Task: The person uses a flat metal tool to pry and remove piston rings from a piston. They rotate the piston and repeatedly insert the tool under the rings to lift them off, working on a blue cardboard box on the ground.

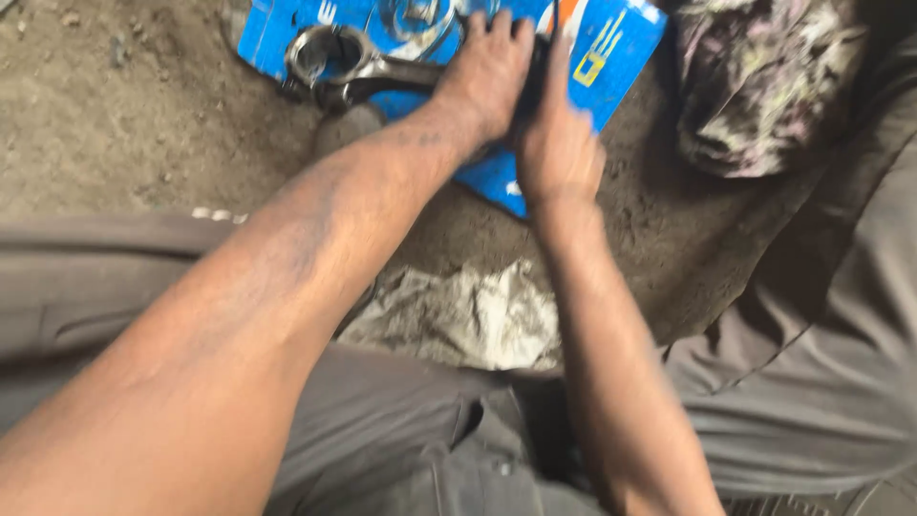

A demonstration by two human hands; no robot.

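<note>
A metal connecting rod (334,67) lies on a flat blue cardboard box (611,57) on the dirt floor. My left hand (485,72) rests palm down on the rod's shaft end, fingers pointing away. Pressed against it, my right hand (557,134) reaches toward the same spot; a dark part sits between the two hands and is mostly hidden. A round metal ring-shaped part (413,17) lies at the box's far edge, cut off by the frame.
A stained, crumpled rag (759,81) lies at the upper right. A dirty whitish cloth (468,315) sits on the ground between my knees. My grey trousers (812,382) fill the lower frame. Bare dirt floor (115,105) spreads to the left.
</note>
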